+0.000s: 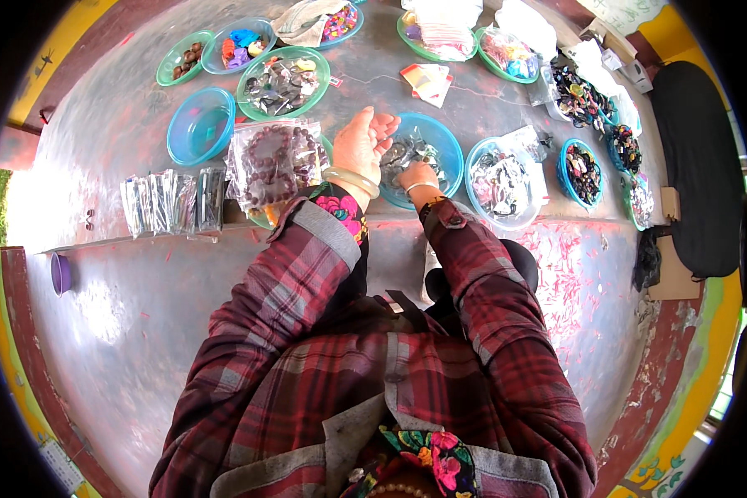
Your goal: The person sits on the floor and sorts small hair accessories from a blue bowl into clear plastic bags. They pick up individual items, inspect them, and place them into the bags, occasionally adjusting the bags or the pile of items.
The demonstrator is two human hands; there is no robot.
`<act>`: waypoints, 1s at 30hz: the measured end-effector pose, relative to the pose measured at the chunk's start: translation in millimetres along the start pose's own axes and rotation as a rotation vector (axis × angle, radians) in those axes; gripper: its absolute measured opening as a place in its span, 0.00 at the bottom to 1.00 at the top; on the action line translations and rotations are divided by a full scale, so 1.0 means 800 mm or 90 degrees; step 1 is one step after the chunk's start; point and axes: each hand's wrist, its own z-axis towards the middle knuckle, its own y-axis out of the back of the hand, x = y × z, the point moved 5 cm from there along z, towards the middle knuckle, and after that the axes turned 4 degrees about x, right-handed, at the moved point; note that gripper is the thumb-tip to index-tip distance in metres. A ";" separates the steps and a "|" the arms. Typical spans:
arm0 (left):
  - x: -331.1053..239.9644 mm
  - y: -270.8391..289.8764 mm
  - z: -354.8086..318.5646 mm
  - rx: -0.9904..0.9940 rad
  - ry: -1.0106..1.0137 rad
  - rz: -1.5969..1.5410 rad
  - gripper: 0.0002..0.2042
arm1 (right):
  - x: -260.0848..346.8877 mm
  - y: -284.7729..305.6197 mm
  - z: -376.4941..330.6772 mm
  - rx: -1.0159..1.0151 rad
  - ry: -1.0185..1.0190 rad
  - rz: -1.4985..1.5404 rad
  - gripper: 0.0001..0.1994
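My left hand [363, 148] is raised at the left rim of a blue plastic basin [450, 149], palm turned up and fingers loosely curved. Nothing shows clearly in that palm. Inside the basin, my right hand [417, 176] has its fingers bent together, down among small grey and silvery pieces [407, 151]. What the fingertips hold, if anything, is too small to make out. Just left of my left wrist lies a clear plastic bag of dark reddish bead strings [272, 162], partly over a green basin.
Right of the hands stands a pale blue basin of silvery packets [498, 184], then a blue basket of dark pieces [581, 173]. Leftward are an empty blue basin [199, 126], a green basin of packets [280, 81] and a row of slim clear packets [171, 202]. Cards [428, 83] lie beyond.
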 end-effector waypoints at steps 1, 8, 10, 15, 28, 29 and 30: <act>-0.001 -0.001 -0.001 -0.002 0.000 0.000 0.12 | 0.001 0.002 0.001 -0.007 0.007 0.003 0.18; 0.000 -0.002 0.001 -0.003 0.002 -0.007 0.12 | -0.013 0.060 0.027 0.097 0.161 0.222 0.17; 0.000 0.007 0.002 -0.012 0.002 0.004 0.12 | -0.014 0.087 0.016 0.106 0.150 0.401 0.13; 0.007 0.006 -0.001 -0.003 0.000 0.094 0.14 | -0.010 0.165 -0.066 0.187 0.189 0.862 0.12; 0.027 -0.052 -0.026 0.302 0.118 0.061 0.12 | 0.029 0.174 -0.157 0.201 0.368 0.888 0.13; 0.027 -0.051 -0.025 0.308 0.121 0.062 0.12 | 0.030 0.173 -0.157 0.210 0.377 0.885 0.13; 0.027 -0.050 -0.025 0.314 0.124 0.064 0.12 | 0.031 0.174 -0.158 0.209 0.372 0.884 0.13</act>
